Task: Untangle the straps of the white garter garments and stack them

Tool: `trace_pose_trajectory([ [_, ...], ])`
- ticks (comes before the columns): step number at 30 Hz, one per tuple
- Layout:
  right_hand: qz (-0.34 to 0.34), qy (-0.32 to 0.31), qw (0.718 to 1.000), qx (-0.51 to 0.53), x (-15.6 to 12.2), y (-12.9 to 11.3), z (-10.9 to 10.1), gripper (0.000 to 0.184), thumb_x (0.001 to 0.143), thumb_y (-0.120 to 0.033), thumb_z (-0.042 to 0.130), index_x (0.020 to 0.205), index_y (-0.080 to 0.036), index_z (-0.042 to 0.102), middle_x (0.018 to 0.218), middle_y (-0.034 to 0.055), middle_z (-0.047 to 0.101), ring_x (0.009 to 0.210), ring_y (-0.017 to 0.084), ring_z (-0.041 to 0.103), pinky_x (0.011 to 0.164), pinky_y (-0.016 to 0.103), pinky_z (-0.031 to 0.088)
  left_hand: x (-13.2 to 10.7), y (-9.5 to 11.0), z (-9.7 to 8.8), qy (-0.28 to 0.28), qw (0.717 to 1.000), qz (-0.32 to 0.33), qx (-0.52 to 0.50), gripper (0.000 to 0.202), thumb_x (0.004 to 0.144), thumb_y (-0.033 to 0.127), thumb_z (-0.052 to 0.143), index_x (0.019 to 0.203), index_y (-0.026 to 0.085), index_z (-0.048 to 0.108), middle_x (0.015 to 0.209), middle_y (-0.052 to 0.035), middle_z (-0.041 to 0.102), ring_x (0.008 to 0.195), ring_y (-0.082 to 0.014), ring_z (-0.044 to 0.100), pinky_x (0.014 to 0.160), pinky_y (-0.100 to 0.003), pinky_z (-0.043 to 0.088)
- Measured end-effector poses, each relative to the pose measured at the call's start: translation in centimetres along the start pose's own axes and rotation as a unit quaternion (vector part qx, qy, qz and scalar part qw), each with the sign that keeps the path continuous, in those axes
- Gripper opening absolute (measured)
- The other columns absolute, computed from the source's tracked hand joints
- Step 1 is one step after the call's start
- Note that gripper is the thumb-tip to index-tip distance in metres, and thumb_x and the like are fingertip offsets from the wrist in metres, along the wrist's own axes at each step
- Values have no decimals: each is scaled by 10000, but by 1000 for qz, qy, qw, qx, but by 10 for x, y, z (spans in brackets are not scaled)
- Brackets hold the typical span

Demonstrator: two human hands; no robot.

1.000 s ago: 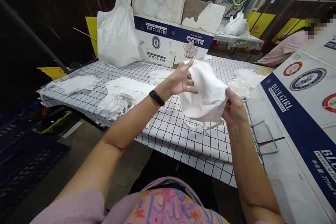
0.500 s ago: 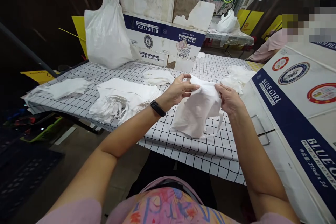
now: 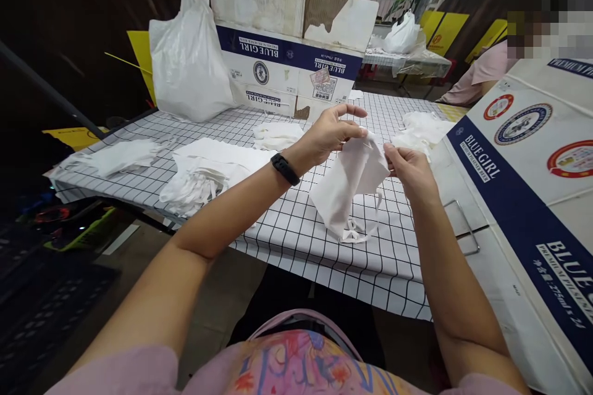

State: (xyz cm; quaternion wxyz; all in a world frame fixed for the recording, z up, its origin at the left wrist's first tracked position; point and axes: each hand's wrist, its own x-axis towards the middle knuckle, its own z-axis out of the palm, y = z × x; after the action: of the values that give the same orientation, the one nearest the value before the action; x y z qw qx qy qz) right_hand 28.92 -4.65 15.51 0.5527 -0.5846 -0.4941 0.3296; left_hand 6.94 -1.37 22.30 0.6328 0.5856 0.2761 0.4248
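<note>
White, thin-strapped cloth (image 3: 339, 188) droops, creased, from both hands (image 3: 328, 133).

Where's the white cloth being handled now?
Head view, right of centre: the white cloth hangs from the left hand and right hand over the checkered table.

White plastic bag (image 3: 189, 68) beside cardboard box (image 3: 287, 43)

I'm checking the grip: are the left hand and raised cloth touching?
Touching. In the head view, the left hand has its thumb against the cloth at its top.
</note>
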Motion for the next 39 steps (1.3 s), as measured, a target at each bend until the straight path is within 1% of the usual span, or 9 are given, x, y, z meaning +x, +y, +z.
trace_pose_trajectory([
  [3,-116,24,993,-25,2,-4,2,406,875,-629,722,841,-225,700,857,44,700,853,181,684,751,295,582,3,10,-3,-78,996,-2,33,255,790,96,733,1012,178,637,754,18,622,715,-126,630,728,-302,500],
  [6,-178,-106,978,20,2,-13,11,334,954,-621,629,997,-303,723,1086,24,716,1108,198,666,934,326,558,3,24,-6,-161,984,0,78,234,802,121,752,1009,180,662,718,14,610,676,-126,621,687,-300,508],
  [10,-149,-248,952,98,-2,-22,26,374,941,-638,651,859,-278,708,886,10,672,896,175,652,842,309,550,3,43,-12,-223,965,18,139,254,811,169,793,1026,195,660,716,9,628,666,-129,631,657,-289,518],
  [13,-117,-307,935,135,-7,-27,30,398,911,-614,710,750,-252,676,748,-1,607,734,152,582,735,297,526,4,52,-19,-249,955,26,160,244,821,175,794,1013,190,644,723,10,628,651,-117,623,644,-276,516],
  [16,-86,-352,919,154,-12,-31,27,326,887,-564,762,813,-248,726,791,8,647,739,154,585,705,298,517,5,58,-27,-247,951,42,182,235,818,167,800,985,179,634,727,10,619,642,-106,620,635,-261,512],
  [27,-46,-326,944,0,0,-1,-30,436,854,-601,778,738,-183,731,690,11,616,638,113,510,578,255,404,-2,92,-72,-148,957,104,227,187,804,130,797,929,162,661,719,25,591,669,-105,630,669,-247,509],
  [34,-64,-232,970,-32,5,-2,-52,443,794,-624,801,728,-195,714,711,19,634,663,139,520,613,289,415,-1,94,-108,7,929,133,345,213,759,194,851,933,175,730,718,-17,650,840,-221,728,751,-355,588],
  [36,-75,-209,974,-53,4,-10,-56,463,780,-645,796,708,-197,706,699,18,629,651,139,514,620,299,413,-1,93,-115,14,921,138,365,244,710,231,890,902,187,746,713,-31,668,824,-232,730,722,-352,595],
  [39,-101,-193,968,-125,4,-23,-61,486,803,-676,752,704,-202,707,685,14,614,645,139,499,616,304,392,-3,93,-121,-31,914,130,383,283,668,288,917,889,190,768,746,-53,701,789,-216,716,683,-327,584],
])
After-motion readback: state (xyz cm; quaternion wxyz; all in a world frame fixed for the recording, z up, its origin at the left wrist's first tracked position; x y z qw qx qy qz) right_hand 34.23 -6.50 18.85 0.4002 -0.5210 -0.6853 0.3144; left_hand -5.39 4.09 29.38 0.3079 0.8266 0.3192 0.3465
